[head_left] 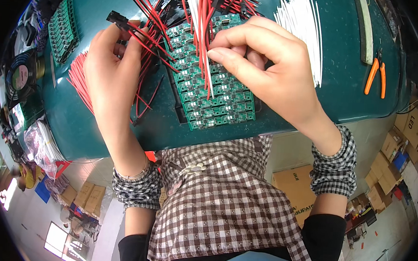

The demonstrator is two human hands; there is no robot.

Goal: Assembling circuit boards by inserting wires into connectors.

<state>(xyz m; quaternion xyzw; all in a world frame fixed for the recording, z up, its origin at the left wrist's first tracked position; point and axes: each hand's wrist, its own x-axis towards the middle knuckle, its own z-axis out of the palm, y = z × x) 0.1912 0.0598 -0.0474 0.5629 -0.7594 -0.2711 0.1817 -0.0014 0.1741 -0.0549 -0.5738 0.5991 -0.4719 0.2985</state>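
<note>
A green panel of small circuit boards lies on the table in front of me, with red, black and white wires across its upper part. My left hand is closed at the panel's left side, its thumb and fingers pinching red-and-black wires that carry black plug connectors. Above the panel my right hand pinches at a strand of red and white wires; its fingertips partly hide which wires it grips. The lower ends of that strand rest over the boards.
On the dark green table, a fan of white wires lies to the right, beyond it orange-handled pliers. A red wire bundle sits beside my left forearm. Another board panel is at far left. Cardboard boxes stand below.
</note>
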